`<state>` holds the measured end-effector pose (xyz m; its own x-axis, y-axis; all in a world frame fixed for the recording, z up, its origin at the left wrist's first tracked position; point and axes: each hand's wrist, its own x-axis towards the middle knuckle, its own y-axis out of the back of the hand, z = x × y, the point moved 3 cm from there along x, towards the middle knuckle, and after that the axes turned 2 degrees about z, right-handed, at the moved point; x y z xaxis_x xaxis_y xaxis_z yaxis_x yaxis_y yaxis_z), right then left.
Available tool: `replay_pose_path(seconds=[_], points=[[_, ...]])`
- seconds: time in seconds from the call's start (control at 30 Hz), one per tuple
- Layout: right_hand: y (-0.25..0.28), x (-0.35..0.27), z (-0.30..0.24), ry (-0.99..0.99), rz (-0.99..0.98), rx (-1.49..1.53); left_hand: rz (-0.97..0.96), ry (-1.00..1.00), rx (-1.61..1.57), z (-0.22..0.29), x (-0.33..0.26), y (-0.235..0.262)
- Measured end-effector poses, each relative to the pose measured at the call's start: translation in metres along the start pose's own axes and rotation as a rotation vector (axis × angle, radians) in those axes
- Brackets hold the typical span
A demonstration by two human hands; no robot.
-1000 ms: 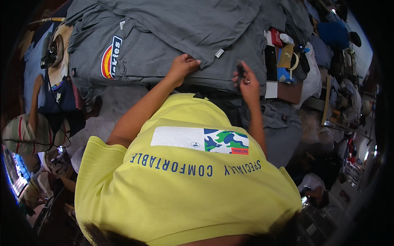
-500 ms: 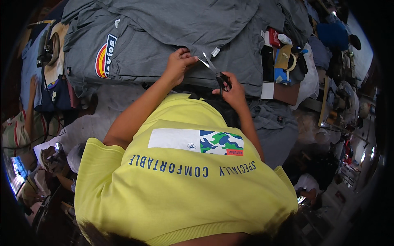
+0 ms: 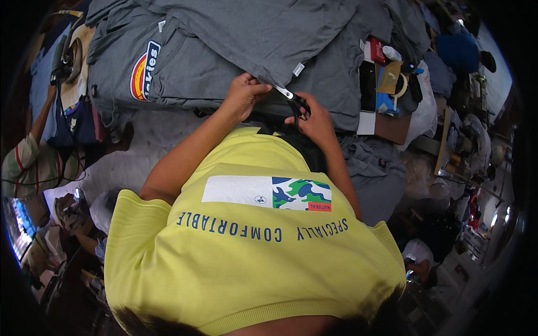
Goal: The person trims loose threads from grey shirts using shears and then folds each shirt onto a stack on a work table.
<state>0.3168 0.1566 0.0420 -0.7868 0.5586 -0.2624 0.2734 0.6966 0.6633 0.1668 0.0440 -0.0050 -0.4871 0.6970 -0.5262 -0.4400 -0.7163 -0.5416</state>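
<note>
The biggest thing before me is the yellow shirt (image 3: 252, 274) of the person at work, with a white label panel and a camouflage patch. Almost as wide is the pile of grey garments (image 3: 190, 61), which lies directly in front of this person; one of them carries a large colourful print (image 3: 144, 73) at the left. Over the pile, the top grey garment (image 3: 269, 28) is spread, and its lower corner reaches to the two hands.

At the left side, a co-worker in a striped top (image 3: 33, 171) has one hand close to a dark iron (image 3: 74, 59); I cannot tell if it is gripped.

The left hand (image 3: 245, 98) has its thumb and fingers closed in a pinch on the edge of the top grey garment. The right hand (image 3: 316, 120) is just beside it, its fingers curled around the black handles of the scissors (image 3: 288, 94). The blades look almost closed and point to the left fingertips; their tips are too small to judge.

To the right of the hands, beside the pile, are a red box (image 3: 376, 51), a tape roll (image 3: 400, 85) and a white bottle (image 3: 392, 53). Smallest is a white tag (image 3: 298, 69), lying on the grey cloth above the scissors.
</note>
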Motion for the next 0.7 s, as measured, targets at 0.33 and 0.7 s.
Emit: replay_pose_path(seconds=[0.33,0.7], points=[[0.001,-0.007,0.015,0.025,0.003,0.052,0.023,0.006,-0.075,0.002,0.002,0.005],[0.0,0.011,-0.005,0.059,0.027,-0.019,0.007,-0.027,0.035,0.004,0.003,0.005]])
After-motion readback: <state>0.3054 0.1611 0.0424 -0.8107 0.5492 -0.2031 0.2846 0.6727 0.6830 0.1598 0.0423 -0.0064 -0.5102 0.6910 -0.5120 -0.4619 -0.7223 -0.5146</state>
